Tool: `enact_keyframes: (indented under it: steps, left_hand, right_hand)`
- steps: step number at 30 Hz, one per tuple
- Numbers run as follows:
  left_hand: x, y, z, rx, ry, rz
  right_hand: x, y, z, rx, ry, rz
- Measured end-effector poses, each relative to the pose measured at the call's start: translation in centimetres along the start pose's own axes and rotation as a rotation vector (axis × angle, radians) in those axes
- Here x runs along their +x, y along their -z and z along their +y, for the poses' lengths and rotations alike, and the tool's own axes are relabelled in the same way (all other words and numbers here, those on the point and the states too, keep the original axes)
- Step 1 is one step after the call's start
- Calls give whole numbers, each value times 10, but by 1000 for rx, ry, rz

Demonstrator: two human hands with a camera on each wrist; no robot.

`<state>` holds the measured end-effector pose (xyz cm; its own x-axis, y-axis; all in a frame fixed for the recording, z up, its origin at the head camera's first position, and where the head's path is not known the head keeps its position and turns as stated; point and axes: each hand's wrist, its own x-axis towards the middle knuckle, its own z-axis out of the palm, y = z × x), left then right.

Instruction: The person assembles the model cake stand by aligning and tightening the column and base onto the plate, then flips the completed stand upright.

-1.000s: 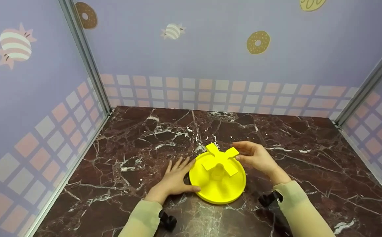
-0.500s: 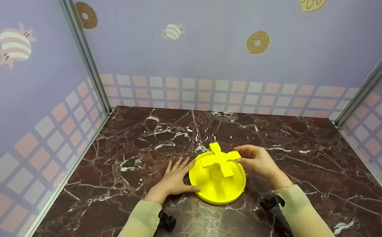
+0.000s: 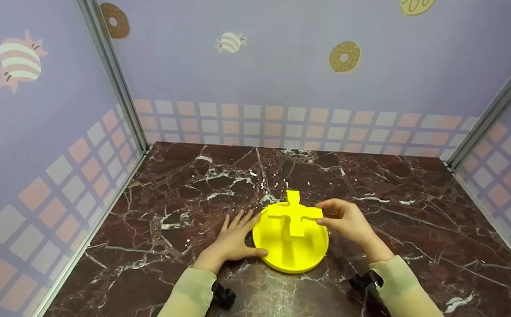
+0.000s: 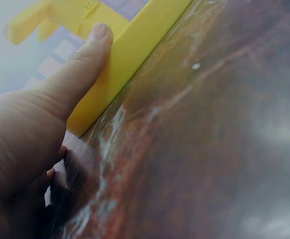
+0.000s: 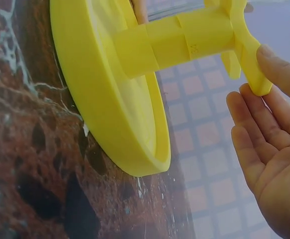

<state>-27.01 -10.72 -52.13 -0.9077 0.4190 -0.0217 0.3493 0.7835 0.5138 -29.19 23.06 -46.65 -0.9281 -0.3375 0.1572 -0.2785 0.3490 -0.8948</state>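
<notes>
A yellow round base (image 3: 292, 262) lies on the marble-patterned table, with a raised rim. From its middle rises a thick yellow post (image 5: 172, 42), topped by a four-armed yellow cross-shaped handle (image 3: 295, 213). My left hand (image 3: 236, 240) rests against the base's left side, fingers spread and mostly straight, the thumb (image 4: 80, 64) pressing the near rim. With thumb and fingers, my right hand (image 3: 347, 222) pinches the right arm of the handle; the right wrist view shows the other fingers half curled below it. What lies under the base is hidden.
Small white crumbs (image 3: 276, 187) are scattered on the table (image 3: 185, 176) behind the base. Lilac walls (image 3: 281, 61) with printed sweets and checks enclose the back and both sides. Metal posts (image 3: 112, 75) stand at the back corners.
The cross-shaped handle has turned clockwise as seen from above. My right hand has moved with its right arm, a little toward me. My left hand and the base have stayed put.
</notes>
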Motion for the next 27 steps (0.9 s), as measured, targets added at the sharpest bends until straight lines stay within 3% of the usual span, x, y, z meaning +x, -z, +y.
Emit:
enact_keyframes:
  steps: [16, 27]
  left_hand:
    - [0, 1, 2, 12, 9, 2]
    - [-1, 0, 0, 4, 5, -6]
  right_hand:
    - [-15, -11, -6, -23, 56, 27]
    - [-23, -25, -12, -29, 32, 87]
